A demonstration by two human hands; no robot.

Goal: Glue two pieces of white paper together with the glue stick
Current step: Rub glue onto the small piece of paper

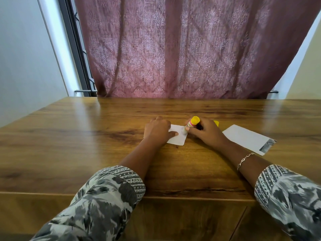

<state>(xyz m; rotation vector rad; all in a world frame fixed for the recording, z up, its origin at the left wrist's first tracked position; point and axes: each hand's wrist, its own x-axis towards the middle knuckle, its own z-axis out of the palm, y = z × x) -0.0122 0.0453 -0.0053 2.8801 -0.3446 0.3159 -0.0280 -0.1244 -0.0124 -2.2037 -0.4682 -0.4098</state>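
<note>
A small white paper (177, 140) lies flat in the middle of the wooden table (86, 136). My left hand (157, 132) presses on its left part, the thumb lying across the sheet. My right hand (204, 131) grips a yellow glue stick (192, 122), tilted, its lower tip touching the paper's right side. A second, larger white paper (246, 137) lies to the right, apart from both hands, with a dark printed patch at its near corner. A yellow cap (216, 122) peeks out behind my right hand.
A mauve patterned curtain (182, 49) hangs just behind the table's far edge. The table's near edge (173, 197) runs under my forearms. A bracelet (245, 160) sits on my right wrist.
</note>
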